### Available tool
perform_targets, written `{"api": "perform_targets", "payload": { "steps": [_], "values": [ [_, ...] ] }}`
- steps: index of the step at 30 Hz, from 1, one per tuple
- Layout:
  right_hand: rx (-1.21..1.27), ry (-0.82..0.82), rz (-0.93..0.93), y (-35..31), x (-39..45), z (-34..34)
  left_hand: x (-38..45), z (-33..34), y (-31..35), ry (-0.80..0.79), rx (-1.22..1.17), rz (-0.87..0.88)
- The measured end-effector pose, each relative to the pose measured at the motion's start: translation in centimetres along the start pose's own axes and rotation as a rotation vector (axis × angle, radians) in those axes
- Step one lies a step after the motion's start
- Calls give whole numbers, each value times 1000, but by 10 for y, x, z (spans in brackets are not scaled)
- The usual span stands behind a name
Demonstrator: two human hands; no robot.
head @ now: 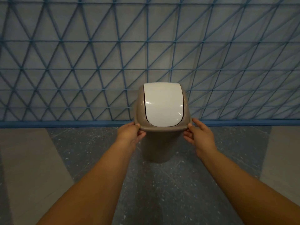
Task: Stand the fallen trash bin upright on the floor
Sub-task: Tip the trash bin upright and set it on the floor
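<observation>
Blue lattice wall (65, 54) with triangular ribs, a blue baseboard (65, 123) along its foot; speckled grey floor (162, 184) open on both sides. Taupe plastic swing-lid trash bin (159, 143) stands upright just before the wall — long axis vertical, glossy white domed flap (163, 104) up. Left hand (129, 133) and right hand (199, 135) — fingers curled, each gripping the lid's rim at opposite sides.

An indoor public or institutional sort of space, perhaps a hallway or lobby; which exactly cannot be told. A wall (65, 54) at 12 o'clock carries a blue triangular lattice above a blue baseboard (65, 123). The floor (162, 184) is speckled dark stone with pale grey panels at 9 and 3 o'clock.
</observation>
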State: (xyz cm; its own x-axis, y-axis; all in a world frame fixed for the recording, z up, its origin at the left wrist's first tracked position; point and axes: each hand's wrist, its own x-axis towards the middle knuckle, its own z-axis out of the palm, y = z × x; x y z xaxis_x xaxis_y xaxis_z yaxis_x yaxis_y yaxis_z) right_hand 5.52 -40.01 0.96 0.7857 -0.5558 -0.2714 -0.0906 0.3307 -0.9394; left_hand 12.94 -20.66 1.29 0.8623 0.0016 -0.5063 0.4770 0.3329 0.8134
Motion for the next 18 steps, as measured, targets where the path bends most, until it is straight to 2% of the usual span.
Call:
{"api": "perform_targets", "payload": {
  "steps": [8, 18],
  "values": [
    [19, 33, 3, -12, 46, 11, 38, 34, 15, 34, 28, 11],
    [44, 51, 15, -9, 59, 14, 48, 39, 16, 30, 17, 18]
  ]
}}
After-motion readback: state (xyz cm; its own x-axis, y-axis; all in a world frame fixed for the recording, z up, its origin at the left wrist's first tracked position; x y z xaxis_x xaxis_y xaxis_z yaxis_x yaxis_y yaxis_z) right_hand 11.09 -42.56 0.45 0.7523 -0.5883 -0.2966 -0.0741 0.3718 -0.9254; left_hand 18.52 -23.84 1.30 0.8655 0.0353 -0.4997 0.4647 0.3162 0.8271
